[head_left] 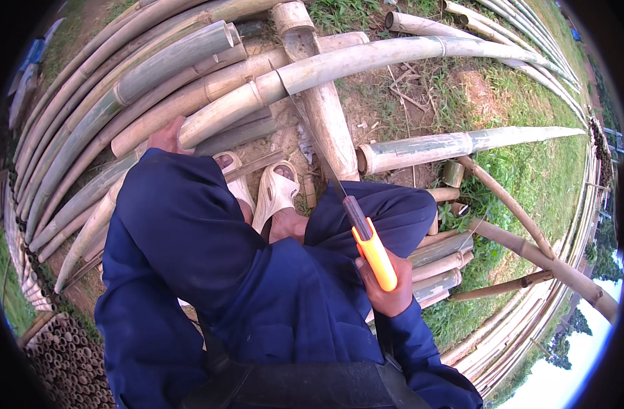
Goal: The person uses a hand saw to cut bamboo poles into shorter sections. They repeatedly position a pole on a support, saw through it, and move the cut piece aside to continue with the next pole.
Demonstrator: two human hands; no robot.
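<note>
While gripped in the right hand (388,290), an orange-handled saw (366,242), thin blade on pale bamboo pole (366,60)

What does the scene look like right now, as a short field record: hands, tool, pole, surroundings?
right hand: gripping the orange handle of a hand saw
saw blade: laid across a pale bamboo pole
left hand: resting on that pole, mostly hidden by the blue sleeve
feet: white sandals beside a short upright bamboo piece
surroundings: bamboo poles stacked left and right, grass
</note>
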